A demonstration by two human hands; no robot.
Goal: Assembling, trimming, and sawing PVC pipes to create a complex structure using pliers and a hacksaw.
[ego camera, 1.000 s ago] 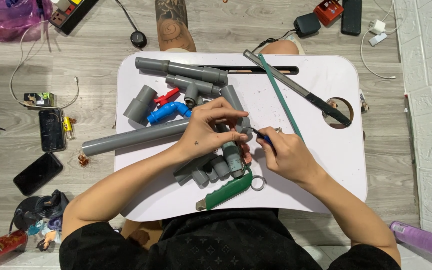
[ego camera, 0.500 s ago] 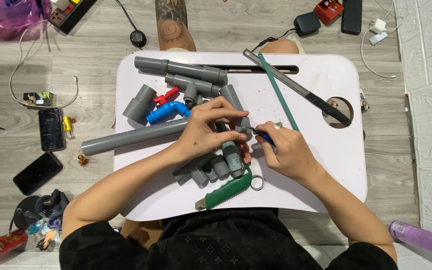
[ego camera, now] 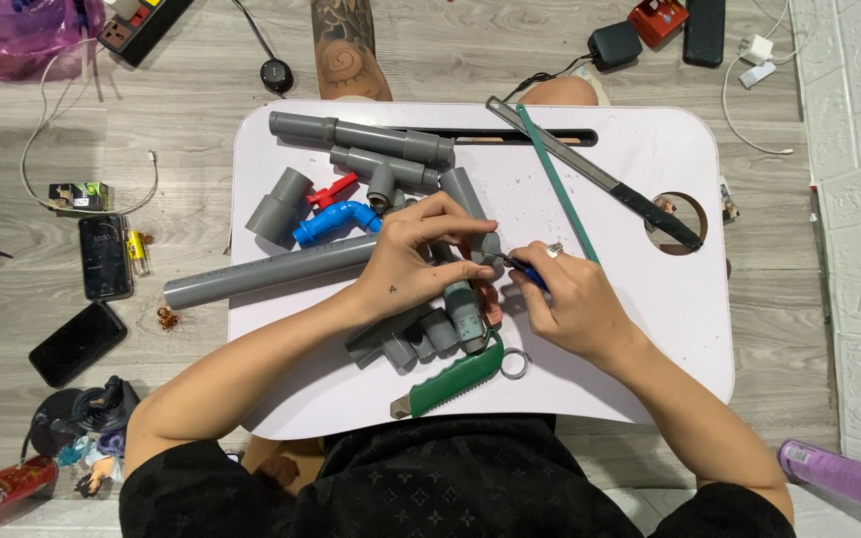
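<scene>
Presently, left hand (ego camera: pixel 413 261) clamps a grey pipe fitting (ego camera: pixel 490 242) near the centre of the white lap table (ego camera: pixel 650 329). Right hand (ego camera: pixel 572 299) is closed on a blue pen (ego camera: pixel 525 269) (tip touching the fitting). Green utility knife (ego camera: pixel 450 381) lies near the table's front edge, hacksaw (ego camera: pixel 590 174) toward its rear.

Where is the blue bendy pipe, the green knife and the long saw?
blue elbow pipe (ego camera: pixel 336 221), head view, middle of its bend
green utility knife (ego camera: pixel 450 382), head view, middle of handle
hacksaw (ego camera: pixel 557 185), head view, middle of the green blade
</scene>
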